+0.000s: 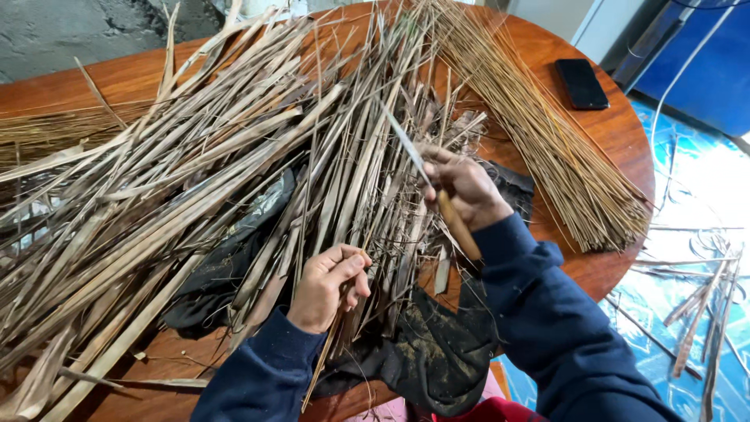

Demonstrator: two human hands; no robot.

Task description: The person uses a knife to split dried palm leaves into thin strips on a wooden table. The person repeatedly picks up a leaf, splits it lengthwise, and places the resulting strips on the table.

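Wooden and reddish-brown, the round table is the biggest thing in view and carries nearly everything else. Across most of its top, from the left edge to past the middle, sprawls a loose heap of dried palm leaves, flat, pale strips lying crosswise over one another. On the table's right side lies a tidier bundle of thin midrib sticks, all pointing one way, seemingly kept apart from the heap as a sorted pile. At the table's near edge a dark cloth spreads under the leaves, speckled with crumbs and dust, likely there to catch scraps. Near the table's far right rim rests a black phone, well apart from the litter.

Over the near middle of the table, the right hand is closed around the wooden handle of a knife, its blade angled up and away over the leaves. The left hand is curled, pinching one leaf strip between thumb and fingers, holding it taut toward the blade.
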